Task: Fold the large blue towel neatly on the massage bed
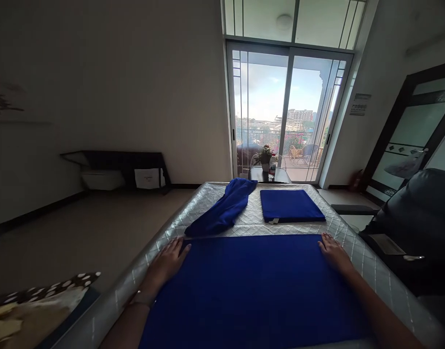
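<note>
A large blue cloth (pixel 259 286) lies spread flat in front of me on the silver quilted table cover (pixel 193 203). At its far left corner rests my left hand (pixel 169 259), palm down with the fingers stretched out. My right hand (pixel 333 252) lies on the far right corner, its fingers also extended. Beyond the spread cloth, a crumpled blue cloth (pixel 224 208) lies on the left. To the right of that is a neatly folded blue cloth (pixel 291 205) with a small white label at its near edge.
Behind the covered table stands a small dark table (pixel 257 175) with a potted plant (pixel 265 156) and a bottle (pixel 272 168). A dark armchair (pixel 415 213) is at the right. Polka-dot fabric (pixel 62 286) sits at the lower left. Glass sliding doors (pixel 259 97) are at the back.
</note>
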A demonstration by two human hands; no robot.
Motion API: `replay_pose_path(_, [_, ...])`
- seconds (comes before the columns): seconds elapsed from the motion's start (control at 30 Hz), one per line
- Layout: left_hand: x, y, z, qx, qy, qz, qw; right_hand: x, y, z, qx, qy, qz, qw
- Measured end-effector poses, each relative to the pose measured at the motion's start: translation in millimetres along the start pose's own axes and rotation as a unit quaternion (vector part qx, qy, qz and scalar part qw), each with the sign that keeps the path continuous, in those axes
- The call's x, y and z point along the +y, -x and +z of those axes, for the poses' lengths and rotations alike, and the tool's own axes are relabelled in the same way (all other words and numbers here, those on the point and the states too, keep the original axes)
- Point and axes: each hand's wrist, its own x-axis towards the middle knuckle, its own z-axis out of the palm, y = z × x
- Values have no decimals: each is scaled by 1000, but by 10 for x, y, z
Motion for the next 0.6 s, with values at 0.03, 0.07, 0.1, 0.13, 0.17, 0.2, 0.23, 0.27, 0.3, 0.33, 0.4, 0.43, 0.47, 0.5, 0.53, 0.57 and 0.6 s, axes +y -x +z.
replay_pose_path(0.03, [15,9,-22,-8,0,-1,1000,2,1,-2,1,-2,1,1000])
replay_pose_path(0.07, [28,17,-44,-16,2,-1,1000,4,0,-2,3,-4,3,1000])
replay_pose_path(0.1, [38,24,-62,-23,3,-1,1000,5,-2,1,4,-6,4,1000])
replay_pose_path(0.13, [45,30,-74,-27,3,-1,1000,5,-4,3,5,-6,5,1000])
replay_pose_path(0.17, [50,33,-80,-28,4,0,1000,2,-7,5,4,-5,6,1000])
replay_pose_path(0.2, [53,34,-79,-26,4,0,1000,-4,-8,3,2,-4,6,1000])
replay_pose_path(0.23, [55,33,-73,-23,4,-1,1000,-13,-8,-3,-1,-3,6,1000])
replay_pose_path(0.27, [58,32,-66,-18,4,-1,1000,-24,-5,-16,-4,-2,7,1000])
replay_pose_path(0.3, [62,32,-61,-13,4,1,1000,-37,1,-37,-8,-2,8,1000])
replay_pose_path(0.33, [66,33,-62,-9,5,3,1000,-52,9,-65,-10,-3,8,1000])
replay_pose_path(0.4, [76,42,-93,-4,9,9,1000,-86,32,-142,-9,-5,9,1000])
replay_pose_path(0.43, [84,51,-126,-3,12,12,1000,-111,47,-187,-6,-7,11,1000])
replay_pose_path(0.47, [96,63,-172,-2,14,13,1000,-144,65,-233,0,-8,11,1000])
replay_pose_path(0.5, [117,77,-227,-1,18,12,1000,-190,86,-277,7,-11,9,1000])
replay_pose_path(0.53, [152,94,-287,0,26,14,1000,-253,110,-316,16,-13,2,1000])
replay_pose_path(0.57, [206,112,-349,0,37,21,999,-339,136,-348,25,-17,-10,999])
replay_pose_path(0.6, [287,130,-405,-1,51,34,998,-449,164,-371,32,-22,-27,999])
